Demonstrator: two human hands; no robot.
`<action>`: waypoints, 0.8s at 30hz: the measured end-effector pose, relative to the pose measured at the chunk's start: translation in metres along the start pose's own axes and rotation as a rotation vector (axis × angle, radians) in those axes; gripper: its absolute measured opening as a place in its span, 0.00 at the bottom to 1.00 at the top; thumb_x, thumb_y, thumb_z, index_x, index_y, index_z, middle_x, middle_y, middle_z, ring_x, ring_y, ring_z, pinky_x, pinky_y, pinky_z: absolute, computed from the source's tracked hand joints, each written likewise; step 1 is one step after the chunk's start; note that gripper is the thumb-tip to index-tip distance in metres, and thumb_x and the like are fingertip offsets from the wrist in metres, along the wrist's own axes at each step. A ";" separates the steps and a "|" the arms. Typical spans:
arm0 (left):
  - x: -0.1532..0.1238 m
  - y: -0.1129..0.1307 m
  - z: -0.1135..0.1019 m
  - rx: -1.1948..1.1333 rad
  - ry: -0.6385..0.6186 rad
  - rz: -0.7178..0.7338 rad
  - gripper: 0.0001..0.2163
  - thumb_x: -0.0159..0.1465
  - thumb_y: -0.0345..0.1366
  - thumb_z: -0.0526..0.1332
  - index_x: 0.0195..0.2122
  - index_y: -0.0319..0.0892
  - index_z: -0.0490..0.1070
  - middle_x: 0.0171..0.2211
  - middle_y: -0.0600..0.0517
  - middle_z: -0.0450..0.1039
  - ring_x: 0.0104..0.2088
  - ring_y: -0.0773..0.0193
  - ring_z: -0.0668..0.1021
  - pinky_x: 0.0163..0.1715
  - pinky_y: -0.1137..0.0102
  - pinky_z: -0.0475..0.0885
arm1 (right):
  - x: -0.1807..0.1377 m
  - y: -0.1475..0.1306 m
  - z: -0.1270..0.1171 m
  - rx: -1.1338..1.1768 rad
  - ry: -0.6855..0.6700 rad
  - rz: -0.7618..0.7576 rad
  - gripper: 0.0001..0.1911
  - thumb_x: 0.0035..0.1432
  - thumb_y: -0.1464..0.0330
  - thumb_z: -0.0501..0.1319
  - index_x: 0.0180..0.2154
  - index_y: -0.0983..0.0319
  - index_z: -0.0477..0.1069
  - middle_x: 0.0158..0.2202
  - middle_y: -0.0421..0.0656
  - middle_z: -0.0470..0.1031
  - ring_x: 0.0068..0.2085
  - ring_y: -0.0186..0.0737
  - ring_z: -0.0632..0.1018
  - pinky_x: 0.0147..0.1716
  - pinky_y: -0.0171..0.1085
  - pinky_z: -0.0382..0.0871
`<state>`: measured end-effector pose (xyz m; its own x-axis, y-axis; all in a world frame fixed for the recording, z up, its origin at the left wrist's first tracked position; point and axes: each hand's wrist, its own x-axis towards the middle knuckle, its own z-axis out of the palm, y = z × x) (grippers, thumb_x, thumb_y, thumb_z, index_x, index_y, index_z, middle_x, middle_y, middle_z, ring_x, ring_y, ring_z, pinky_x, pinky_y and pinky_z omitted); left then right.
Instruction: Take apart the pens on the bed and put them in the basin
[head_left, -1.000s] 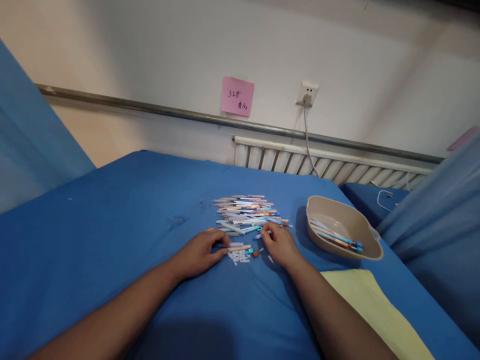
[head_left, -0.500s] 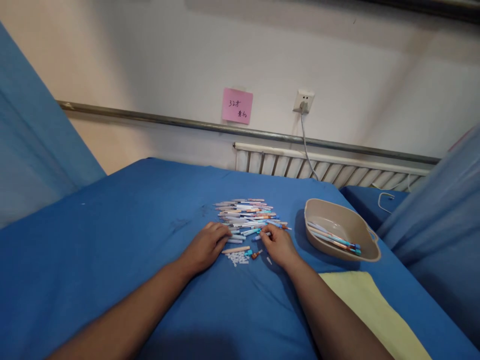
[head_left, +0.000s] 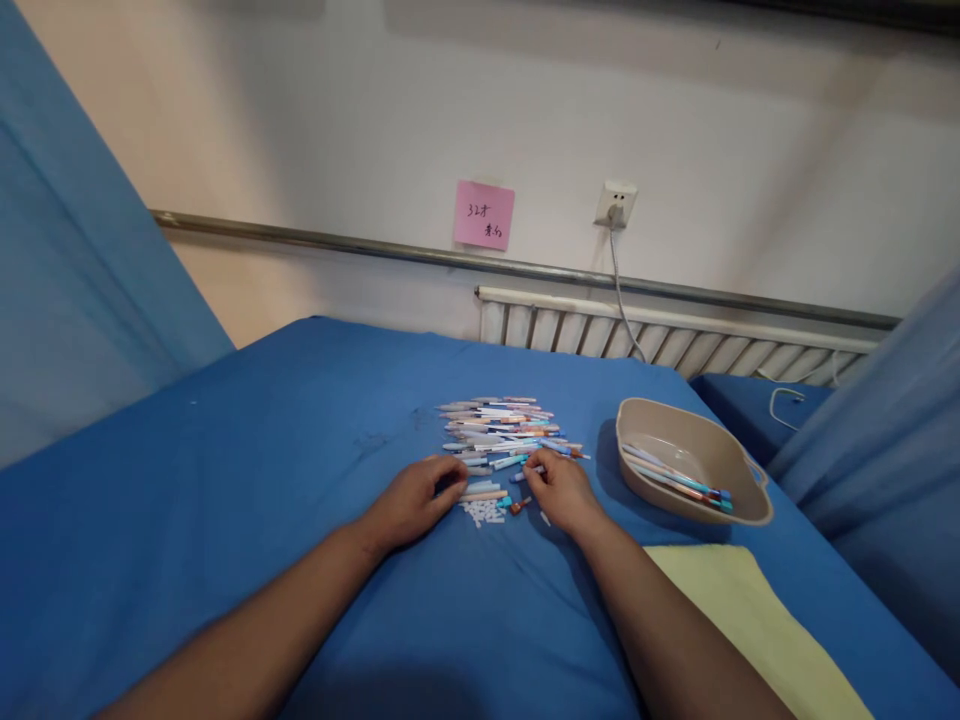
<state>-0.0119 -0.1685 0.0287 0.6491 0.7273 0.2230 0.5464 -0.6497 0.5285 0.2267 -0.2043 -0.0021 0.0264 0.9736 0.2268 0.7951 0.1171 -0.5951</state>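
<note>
A pile of pens point(head_left: 499, 430) lies on the blue cloth point(head_left: 285, 450). My left hand point(head_left: 412, 500) rests at the pile's near left edge, fingers curled down onto a beige pen barrel point(head_left: 484, 494). My right hand point(head_left: 562, 490) sits at the pile's near right edge, fingertips pinched on a small light-blue pen piece point(head_left: 525, 473). Between my hands lie small white pieces point(head_left: 482, 513) and an orange-brown cap point(head_left: 516, 507). A beige oval basket point(head_left: 739, 505) to the right holds a few pens.
A yellow cloth point(head_left: 757, 630) lies at the near right. Blue curtains hang on both sides. On the wall behind are a pink note point(head_left: 484, 215), a socket with a cable point(head_left: 615, 205), a rail and a radiator.
The view has shifted slightly. My left hand has drawn back a little onto the beige barrel; my right hand stays pinched at the pile's edge.
</note>
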 end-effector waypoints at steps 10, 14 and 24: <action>0.051 0.011 0.012 0.355 -0.096 -0.025 0.08 0.59 0.32 0.56 0.38 0.44 0.72 0.37 0.49 0.76 0.38 0.60 0.75 0.38 0.71 0.65 | 0.002 -0.001 0.000 -0.041 -0.019 -0.031 0.07 0.58 0.68 0.55 0.32 0.60 0.71 0.32 0.40 0.75 0.35 0.36 0.73 0.32 0.32 0.58; 0.073 0.020 0.016 0.457 -0.167 -0.053 0.09 0.59 0.33 0.55 0.33 0.41 0.74 0.32 0.45 0.77 0.33 0.56 0.76 0.33 0.69 0.66 | 0.003 -0.002 -0.001 -0.066 -0.038 -0.011 0.07 0.58 0.67 0.55 0.33 0.60 0.71 0.34 0.41 0.75 0.36 0.36 0.73 0.33 0.33 0.58; 0.089 0.028 0.020 0.567 -0.250 -0.042 0.08 0.55 0.30 0.57 0.29 0.38 0.76 0.30 0.40 0.77 0.33 0.53 0.78 0.32 0.67 0.67 | 0.001 -0.006 -0.007 -0.100 -0.056 -0.030 0.07 0.58 0.68 0.56 0.33 0.60 0.72 0.35 0.42 0.76 0.38 0.38 0.73 0.34 0.33 0.57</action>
<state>0.0716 -0.1268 0.0465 0.6875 0.7258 -0.0237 0.7260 -0.6877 0.0002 0.2256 -0.2054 0.0071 -0.0298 0.9797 0.1984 0.8518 0.1288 -0.5078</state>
